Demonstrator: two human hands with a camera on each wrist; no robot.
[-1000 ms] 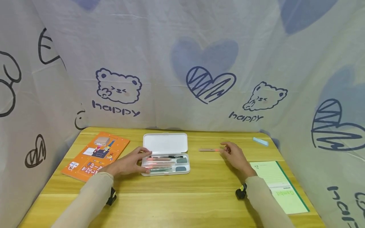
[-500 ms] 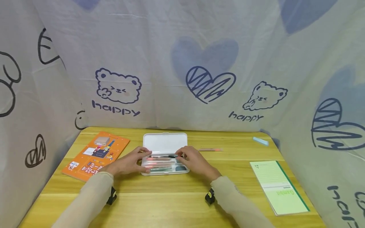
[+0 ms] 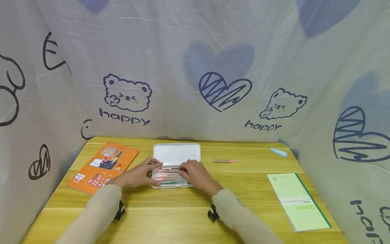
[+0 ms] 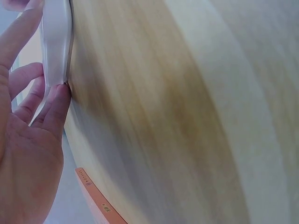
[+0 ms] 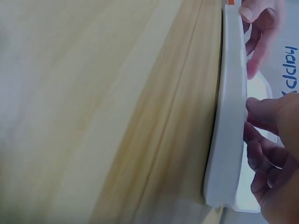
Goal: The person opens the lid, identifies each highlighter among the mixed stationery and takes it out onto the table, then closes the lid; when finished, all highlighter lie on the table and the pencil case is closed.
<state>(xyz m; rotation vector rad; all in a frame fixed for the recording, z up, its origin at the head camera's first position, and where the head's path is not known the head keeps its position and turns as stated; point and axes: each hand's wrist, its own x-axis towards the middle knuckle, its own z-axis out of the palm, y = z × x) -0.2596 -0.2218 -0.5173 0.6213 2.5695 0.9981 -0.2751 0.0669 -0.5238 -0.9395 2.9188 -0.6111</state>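
A white pencil case (image 3: 176,153) lies with its lid folded back, and several pens (image 3: 169,175) rest inside it. At the case's left end, my left hand (image 3: 138,174) grips it between the thumb at the front corner and the fingers farther back. The left wrist view shows these fingers bent about the case's end. My right hand (image 3: 198,176) reaches over the right half of the case, thumb and fingers pinching the right end of a pen with a reddish tip (image 3: 161,170). In the right wrist view the case wall hides the right fingertips.
Right of the case lies another pen (image 3: 224,161) with an orange-pink end. An orange book (image 3: 106,166) lies at left, a pale green notepad (image 3: 297,200) at right. A light blue strip (image 3: 278,151) sits near the table's back right corner. A printed curtain (image 3: 170,67) surrounds the table.
My right hand let go of the pen on the table at right and moved left into the case, from the black pen to a reddish-tipped one. The left hand stayed put.
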